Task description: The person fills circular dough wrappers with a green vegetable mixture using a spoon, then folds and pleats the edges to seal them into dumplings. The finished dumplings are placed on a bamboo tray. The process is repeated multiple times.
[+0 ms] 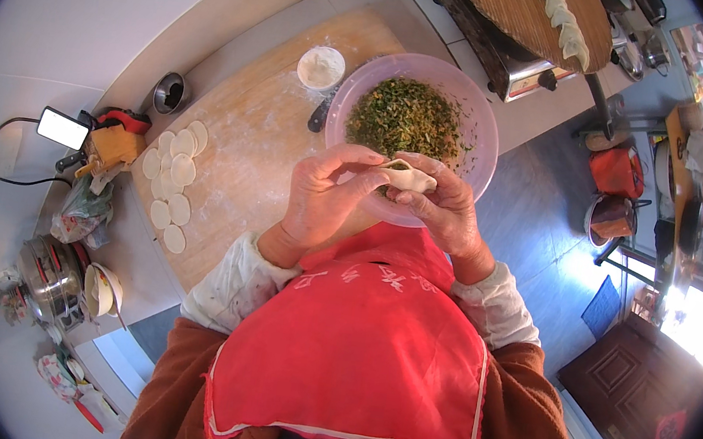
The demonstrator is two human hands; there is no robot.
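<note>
A partly closed dumpling (409,179) is held between my two hands, with green filling showing at its top left. My left hand (336,193) pinches its left end. My right hand (447,206) grips the right end with thumb and fingers. Both hands are above the near rim of a pink plastic bowl (486,114) of chopped green filling (405,118). Round dough wrappers (183,170) lie in an overlapping group at the left of the floured wooden board (244,136). A row of folded dumplings (561,22) rests on a round wooden board (499,5) at the top right.
A small bowl of flour (321,68) and a dark knife handle (318,117) are beside the pink bowl. The round board sits over a gas stove (523,80). At the left are a metal bowl (171,93), a lit phone (63,128) and a steel pot (52,276).
</note>
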